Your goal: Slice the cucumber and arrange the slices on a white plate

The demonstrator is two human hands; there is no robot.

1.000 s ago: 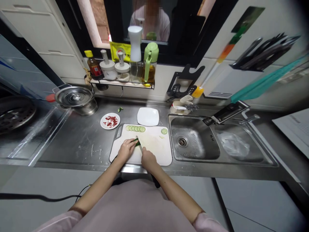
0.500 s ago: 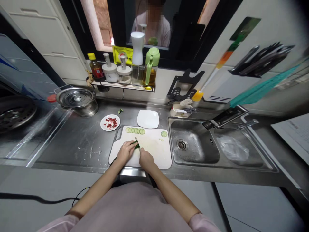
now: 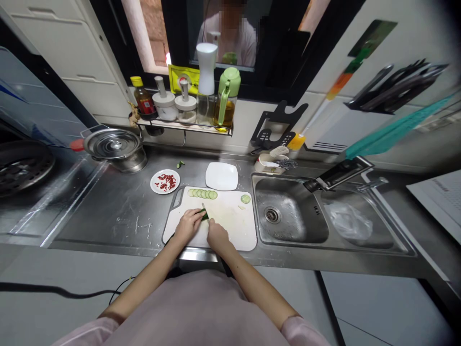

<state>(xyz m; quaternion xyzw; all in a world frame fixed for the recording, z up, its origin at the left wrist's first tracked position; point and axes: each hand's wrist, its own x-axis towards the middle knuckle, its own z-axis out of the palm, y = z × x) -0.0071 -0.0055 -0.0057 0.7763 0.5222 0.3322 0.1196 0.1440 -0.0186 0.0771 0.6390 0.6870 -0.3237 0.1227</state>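
The knife (image 3: 203, 206) has slid a bit left.
The right hand (image 3: 217, 235), curled round its handle, is nearer the left hand (image 3: 189, 225), which pinches the cucumber (image 3: 205, 216) on the white board (image 3: 234, 228). The slices (image 3: 203, 194) haven't moved.

Smooth matt cutting board (image 3: 234, 226), glossy plate (image 3: 222, 176), dull metal counter (image 3: 101, 211), shiny metal pot (image 3: 130, 162), crinkled plastic bag (image 3: 349, 221)
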